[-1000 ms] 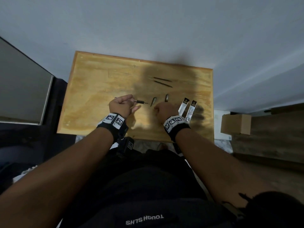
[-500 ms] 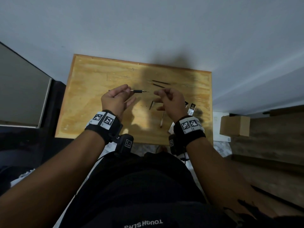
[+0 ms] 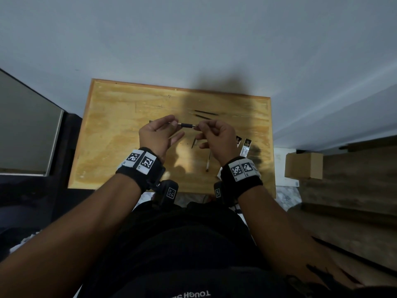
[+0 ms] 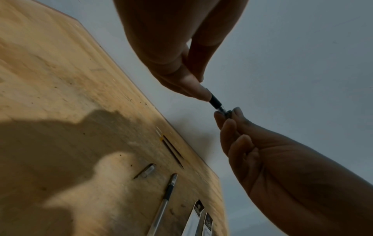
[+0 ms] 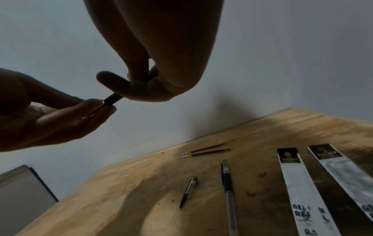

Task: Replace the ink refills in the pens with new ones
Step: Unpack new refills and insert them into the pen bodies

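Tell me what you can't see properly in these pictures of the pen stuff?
- Pen tip: in all three views the right hand pinches over it, so I cannot tell what those fingers grip.
- Pen's back end: the left hand covers most of it in the head view.
- Refill packets: the print is blurred and cut off by the right wrist picture's bottom edge.
- Two loose refills: too thin to tell whether they hold ink.

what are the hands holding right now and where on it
Both hold one pen above the table: left hand pinches its barrel just behind the black grip, right hand pinches the tip end.
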